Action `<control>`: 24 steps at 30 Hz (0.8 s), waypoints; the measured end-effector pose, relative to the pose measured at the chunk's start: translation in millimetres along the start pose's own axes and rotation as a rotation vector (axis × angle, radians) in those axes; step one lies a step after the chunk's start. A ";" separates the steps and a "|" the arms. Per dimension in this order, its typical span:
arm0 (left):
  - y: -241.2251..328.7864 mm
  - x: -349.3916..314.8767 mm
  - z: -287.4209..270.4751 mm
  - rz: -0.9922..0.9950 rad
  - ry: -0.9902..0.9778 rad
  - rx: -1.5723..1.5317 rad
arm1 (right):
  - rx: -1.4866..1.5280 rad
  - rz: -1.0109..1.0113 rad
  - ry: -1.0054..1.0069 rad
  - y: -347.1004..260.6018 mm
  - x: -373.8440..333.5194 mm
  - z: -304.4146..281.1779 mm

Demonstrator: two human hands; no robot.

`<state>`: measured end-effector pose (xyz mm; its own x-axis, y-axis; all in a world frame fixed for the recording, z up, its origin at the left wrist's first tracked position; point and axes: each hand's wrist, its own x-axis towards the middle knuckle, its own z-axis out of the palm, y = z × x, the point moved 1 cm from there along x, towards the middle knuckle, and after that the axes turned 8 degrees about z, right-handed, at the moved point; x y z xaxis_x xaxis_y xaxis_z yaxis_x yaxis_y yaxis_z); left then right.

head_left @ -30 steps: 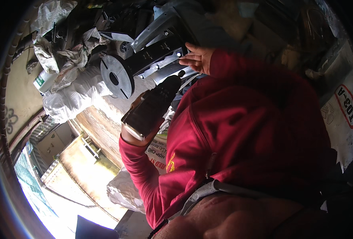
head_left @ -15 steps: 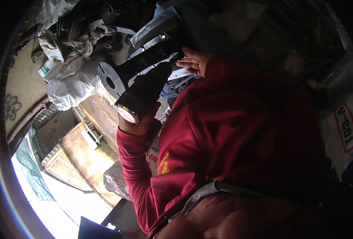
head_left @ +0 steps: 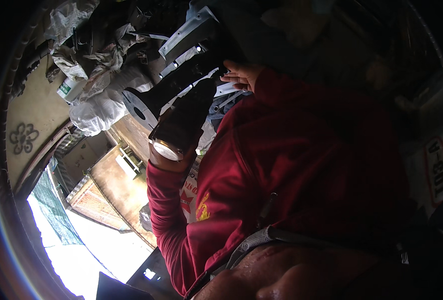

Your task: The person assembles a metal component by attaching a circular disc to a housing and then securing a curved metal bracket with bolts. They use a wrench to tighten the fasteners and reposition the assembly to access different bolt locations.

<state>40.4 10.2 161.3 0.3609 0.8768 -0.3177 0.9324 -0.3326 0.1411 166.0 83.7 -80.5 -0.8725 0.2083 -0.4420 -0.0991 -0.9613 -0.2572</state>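
My left hand (head_left: 167,163), in a red sleeve, is closed around a dark tapered object with a pale round end (head_left: 167,150). Shadow hides most of its fingers and the object's kind. Just beyond lies a black bar-like part (head_left: 181,77) with a grey round plate (head_left: 140,109) at its left end, pierced by a dark oval hole. My right hand (head_left: 242,76) is held out, its fingers stretched beside the far end of the black part. Whether it touches that part I cannot tell.
Pale metal strips (head_left: 189,30) lie behind the black part. White plastic bags (head_left: 99,112) and a white container with a green label (head_left: 70,89) are at the left. A printed sack (head_left: 436,175) is at the right. Bright light enters at lower left.
The whole view has shifted slightly, with the left background moving rightward. The dark object's pale end sits a little lower and farther right. My right hand stays almost in place, fingers still stretched.
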 end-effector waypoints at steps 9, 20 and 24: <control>-4.7 7.2 -2.0 0.141 -0.018 0.243 | 0.020 0.034 0.015 20.9 34.4 -23.5; 6.1 -2.5 6.4 -0.107 0.084 -0.150 | -0.074 -0.036 0.020 1.6 -1.2 5.5; 2.6 2.9 10.4 -0.036 0.093 -0.198 | -0.101 -0.084 0.053 -1.8 1.9 3.3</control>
<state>44.1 8.2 151.0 0.3161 0.9180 -0.2395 0.9196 -0.2344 0.3154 162.9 85.2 -78.0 -0.8363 0.2990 -0.4595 -0.1195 -0.9175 -0.3795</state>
